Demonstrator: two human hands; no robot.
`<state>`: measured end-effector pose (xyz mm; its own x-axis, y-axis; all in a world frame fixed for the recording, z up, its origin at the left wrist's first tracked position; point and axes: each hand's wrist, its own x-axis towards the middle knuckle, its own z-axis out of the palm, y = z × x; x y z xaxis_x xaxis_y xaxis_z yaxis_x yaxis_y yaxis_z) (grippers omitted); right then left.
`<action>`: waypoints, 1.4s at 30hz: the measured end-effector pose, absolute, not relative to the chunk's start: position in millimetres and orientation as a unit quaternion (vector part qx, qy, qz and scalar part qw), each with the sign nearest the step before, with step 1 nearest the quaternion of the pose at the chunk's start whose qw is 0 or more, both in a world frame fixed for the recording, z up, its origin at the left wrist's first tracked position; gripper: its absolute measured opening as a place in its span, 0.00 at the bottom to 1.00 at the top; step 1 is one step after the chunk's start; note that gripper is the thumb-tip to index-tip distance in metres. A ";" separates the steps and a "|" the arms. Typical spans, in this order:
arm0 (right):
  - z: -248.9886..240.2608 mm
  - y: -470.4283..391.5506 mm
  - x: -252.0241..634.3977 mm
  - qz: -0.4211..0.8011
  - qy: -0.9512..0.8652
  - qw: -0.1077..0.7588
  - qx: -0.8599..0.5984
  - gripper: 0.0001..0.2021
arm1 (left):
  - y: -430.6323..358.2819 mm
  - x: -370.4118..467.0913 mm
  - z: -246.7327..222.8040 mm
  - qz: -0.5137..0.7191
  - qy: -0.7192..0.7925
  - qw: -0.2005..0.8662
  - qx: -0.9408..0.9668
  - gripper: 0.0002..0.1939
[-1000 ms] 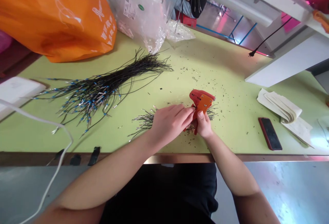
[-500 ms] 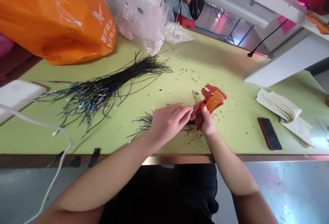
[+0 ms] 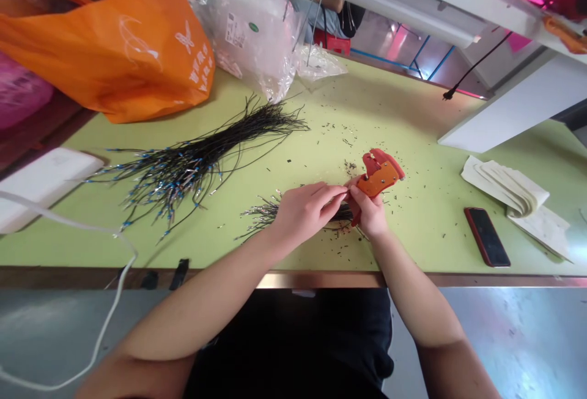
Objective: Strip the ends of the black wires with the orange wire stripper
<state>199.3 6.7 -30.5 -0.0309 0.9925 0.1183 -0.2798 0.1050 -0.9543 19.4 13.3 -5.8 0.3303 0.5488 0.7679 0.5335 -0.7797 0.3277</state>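
My right hand [image 3: 370, 211] is wrapped round the handles of a red and orange wire stripper [image 3: 380, 178], its jaws pointing up and away. Touching its fingertips, my left hand [image 3: 309, 209] is closed in a pinch; what it holds is too small to name. Under both hands lies a small bundle of black wires [image 3: 261, 214], partly hidden, with bare metal tips to the left. A larger bundle of black wires [image 3: 220, 140] with blue and silver ends rests farther left. Small black scraps [image 3: 347, 142] are scattered around the tool.
An orange bag [image 3: 151, 51] and a clear plastic bag [image 3: 257, 32] stand at the back left. A white box [image 3: 46, 188] and cable are at the left. On the right are a phone [image 3: 487, 237], folded papers [image 3: 504, 186] and a white panel [image 3: 499, 106]. A person sits beyond the table.
The red and orange tool has tilted slightly, and my right fingers have shifted on it. The hands stay together. The view has moved a little.
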 end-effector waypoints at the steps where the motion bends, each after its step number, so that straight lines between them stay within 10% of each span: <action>1: -29.0 8.4 201.1 0.549 -0.452 0.594 -0.376 0.11 | 15.2 18.3 -7.0 0.466 0.331 0.012 0.820 0.07; 25: -29.0 24.1 221.1 0.548 -0.311 0.696 -0.343 0.12 | 110.8 -110.9 -8.8 0.216 0.696 -0.010 0.685 0.22; 36: -28.3 26.1 222.6 0.549 -0.291 0.704 -0.346 0.13 | 108.0 -82.9 -20.6 0.235 0.654 -0.012 0.719 0.23; 42: -29.2 25.0 222.1 0.540 -0.306 0.704 -0.346 0.13 | 58.3 0.0 -13.9 0.143 0.378 0.122 0.906 0.17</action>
<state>222.1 25.0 -29.2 0.2306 0.9714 0.0565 -0.5480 0.1777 -0.8174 0.0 58.3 -13.9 0.6727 0.7209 0.1665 0.6510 -0.6837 0.3298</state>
